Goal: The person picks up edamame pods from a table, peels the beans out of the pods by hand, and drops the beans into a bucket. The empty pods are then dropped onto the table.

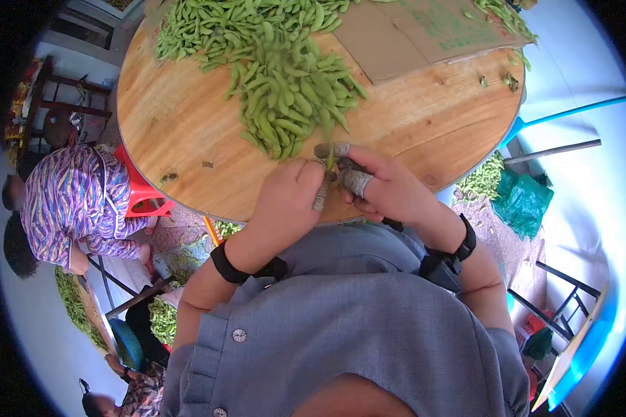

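Observation:
Both hands meet at the near edge of the round wooden table (209, 132). A green pod (330, 158) stands upright between their fingertips. My left hand (292, 191) is closed, its thumb and fingers pinched at the pod's lower end. My right hand (386, 184) has its fingers curled in and pressed around the same pod from the other side. Grey coverings wrap some fingertips of both hands. Just beyond the hands lies a large heap of green pods (285, 90), reaching back to the table's far side. Black bands circle both wrists.
Flattened cardboard (424, 35) lies at the table's far right, with some pods on it. A person in a patterned top (76, 201) sits at left by a red stool (142, 187); another person (142, 393) is at lower left. A green bag (523, 201) lies on the floor at right.

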`<state>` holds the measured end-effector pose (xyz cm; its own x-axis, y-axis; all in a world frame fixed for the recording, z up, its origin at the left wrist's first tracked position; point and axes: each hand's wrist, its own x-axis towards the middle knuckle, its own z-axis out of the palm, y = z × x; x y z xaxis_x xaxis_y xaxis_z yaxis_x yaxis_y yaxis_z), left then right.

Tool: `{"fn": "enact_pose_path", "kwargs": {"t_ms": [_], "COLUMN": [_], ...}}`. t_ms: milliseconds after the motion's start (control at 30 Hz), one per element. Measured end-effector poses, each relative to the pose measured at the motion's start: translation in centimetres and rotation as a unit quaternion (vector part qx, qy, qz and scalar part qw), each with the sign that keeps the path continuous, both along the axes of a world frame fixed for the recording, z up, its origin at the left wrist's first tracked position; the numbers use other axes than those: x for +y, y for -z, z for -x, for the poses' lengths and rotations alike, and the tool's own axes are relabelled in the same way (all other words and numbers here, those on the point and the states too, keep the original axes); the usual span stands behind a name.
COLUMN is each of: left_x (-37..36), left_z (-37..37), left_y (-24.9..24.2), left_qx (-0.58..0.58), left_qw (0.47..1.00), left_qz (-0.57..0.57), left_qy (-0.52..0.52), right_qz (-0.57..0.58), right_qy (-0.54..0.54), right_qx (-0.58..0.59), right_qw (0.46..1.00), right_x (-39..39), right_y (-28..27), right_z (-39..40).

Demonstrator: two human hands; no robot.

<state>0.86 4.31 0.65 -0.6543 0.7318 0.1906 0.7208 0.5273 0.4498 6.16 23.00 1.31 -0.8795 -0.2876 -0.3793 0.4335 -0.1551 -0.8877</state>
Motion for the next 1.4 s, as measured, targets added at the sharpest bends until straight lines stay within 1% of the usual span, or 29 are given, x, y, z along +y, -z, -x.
{"fn": "enact_pose_path", "kwargs": {"t_ms": [67, 133, 167, 200, 233, 267, 300, 333, 400, 467, 533, 567, 600, 700, 733, 800, 833, 900, 933, 967, 1000, 1033, 1100, 1167, 1200, 1267, 1300, 1333, 1400], "left_x": [-0.1, -0.2, -0.2, -0.2, -0.4, -0.7, -0.8, -0.7, -0.1, 0.0, -0.1, -0.2, -0.2, -0.4, -0.6, -0.9, -1.3, -2.2, -2.6, -3.1, -3.8, -4.6, -6.7, -9.8, -11.7, -15.4, -16.7, -17.5, -17.0], "left_z": [0.3, 0.6, 0.5, 0.4, 0.2, -0.2, -0.4, -0.4, -0.3, -0.1, -0.1, -0.2, -0.3, -0.4, -0.3, -0.2, -0.2, -0.2, -0.2, -0.2, -0.3, -0.3, -0.6, -0.6, -0.8, -0.9, -0.8, -1.1, -1.6], "left_y": [0.5, 0.5, 0.4, 0.3, 0.4, 0.7, 1.0, 1.5, 2.5, 2.8, 3.2, 3.4, 3.6, 3.6, 3.7, 4.0, 3.7, 2.5, 1.9, 1.2, 0.6, 0.0, -1.0, -1.9, -2.0, -2.4, -3.1, -3.6, -4.1], "left_qx": [0.0, 0.0, -0.165, -0.324, -0.326, -0.569, -0.757, -0.758, -0.846, -0.85, -0.854, -0.842, -0.828, -0.815, -0.813, -0.834, -0.832, -0.79, -0.79, -0.715, -0.618, -0.617, -0.53, -0.488, -0.45, -0.409, -0.296, -0.173, -0.166], "left_qw": [1.0, 0.998, 0.975, 0.914, 0.913, 0.754, 0.522, 0.521, 0.318, 0.318, 0.319, 0.361, 0.404, 0.444, 0.447, 0.375, 0.377, 0.484, 0.483, 0.622, 0.742, 0.742, 0.792, 0.817, 0.849, 0.878, 0.946, 0.976, 0.972], "left_qz": [-0.023, -0.047, -0.147, -0.242, -0.241, -0.326, -0.378, -0.379, -0.419, -0.409, -0.398, -0.392, -0.385, -0.368, -0.37, -0.394, -0.396, -0.376, -0.378, -0.314, -0.239, -0.24, -0.264, -0.258, -0.215, -0.17, -0.033, 0.106, 0.132], "left_qy": [0.015, 0.03, 0.035, 0.039, 0.04, -0.035, -0.106, -0.105, 0.093, 0.098, 0.101, 0.08, 0.059, 0.055, 0.055, 0.095, 0.096, -0.006, -0.005, -0.054, -0.103, -0.106, -0.153, -0.167, -0.173, -0.182, -0.131, -0.076, -0.106], "right_qz": [0.144, 0.193, 0.241, 0.242, 0.294, 0.344, 0.343, 0.31, 0.275, 0.193, 0.188, 0.183, 0.184, 0.113, 0.09, 0.067, 0.005, -0.059, -0.237, -0.399, -0.399, -0.425, -0.447, -0.494, -0.492, -0.618, -0.615, -0.627, -0.639], "right_qy": [0.028, 0.029, 0.031, 0.032, 0.035, 0.038, 0.039, 0.049, 0.059, 0.045, 0.063, 0.079, 0.076, 0.059, 0.053, 0.043, 0.028, 0.01, 0.062, 0.11, 0.108, 0.09, 0.069, 0.073, 0.073, 0.016, 0.014, -0.001, -0.017], "right_qx": [-0.092, -0.108, -0.125, -0.125, -0.135, -0.145, -0.144, -0.134, -0.123, 0.04, -0.021, -0.083, -0.082, -0.022, 0.01, 0.045, 0.044, 0.044, 0.189, 0.325, 0.326, 0.336, 0.344, 0.428, 0.429, 0.376, 0.378, 0.366, 0.354], "right_qw": [0.985, 0.975, 0.962, 0.962, 0.946, 0.927, 0.927, 0.94, 0.952, 0.979, 0.98, 0.976, 0.976, 0.992, 0.994, 0.996, 0.999, 0.997, 0.951, 0.85, 0.85, 0.836, 0.823, 0.753, 0.754, 0.69, 0.692, 0.687, 0.683], "right_x": [0.1, 0.2, 0.2, 0.1, 0.0, -0.1, -0.3, -0.5, -0.7, -0.8, 0.2, 0.6, 0.6, 0.1, 0.0, 0.1, 0.3, 0.6, 0.7, 0.8, 0.8, 0.5, -0.6, -1.9, -2.6, -3.8, -4.1, -4.4, -4.8], "right_y": [-0.2, -0.4, -0.4, -0.2, 0.1, 0.2, 0.0, -0.2, 0.0, 1.3, 0.9, 0.8, 1.1, 2.4, 2.7, 2.6, 2.2, 2.4, 3.3, 3.7, 3.2, 2.1, 1.6, 1.9, 2.3, 3.3, 3.3, 3.1, 3.1], "right_z": [0.1, -0.1, -0.3, -0.6, -1.0, -1.3, -1.5, -1.7, -2.1, -2.3, -1.9, -1.6, -1.2, -0.5, -0.3, 0.0, 0.0, 0.3, 0.5, 0.8, 1.3, 1.9, 3.2, 4.4, 4.8, 5.3, 5.3, 5.2, 4.6]}}
